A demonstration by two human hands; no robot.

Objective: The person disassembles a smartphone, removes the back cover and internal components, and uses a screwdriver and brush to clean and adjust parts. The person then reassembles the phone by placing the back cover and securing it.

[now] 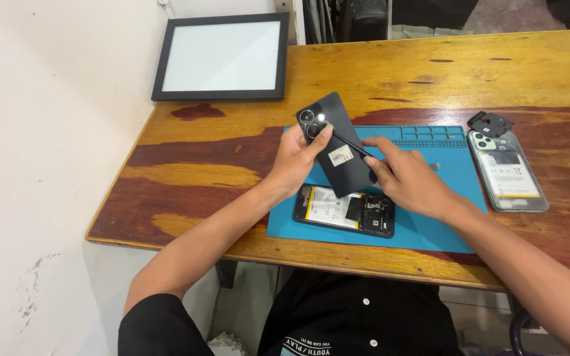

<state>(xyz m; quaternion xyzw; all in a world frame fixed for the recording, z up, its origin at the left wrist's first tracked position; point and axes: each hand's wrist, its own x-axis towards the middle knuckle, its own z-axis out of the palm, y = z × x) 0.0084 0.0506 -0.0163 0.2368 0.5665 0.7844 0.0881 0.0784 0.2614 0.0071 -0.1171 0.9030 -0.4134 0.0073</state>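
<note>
Both hands are up over the blue mat [430, 231]: left hand [296, 161] clamped on the black back cover [338, 142], right hand [407, 178] pinching its lower edge. Opened phone [344, 211] lies right under them, second opened phone [508, 173] off past the right hand.

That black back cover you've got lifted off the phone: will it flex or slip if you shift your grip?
The back cover looks like a thin, glossy sheet, so it probably bends a little and may be slippery. The left hand pinches its camera end while the right hand steadies the lower edge. It seems light, likely easy to tip.
</note>
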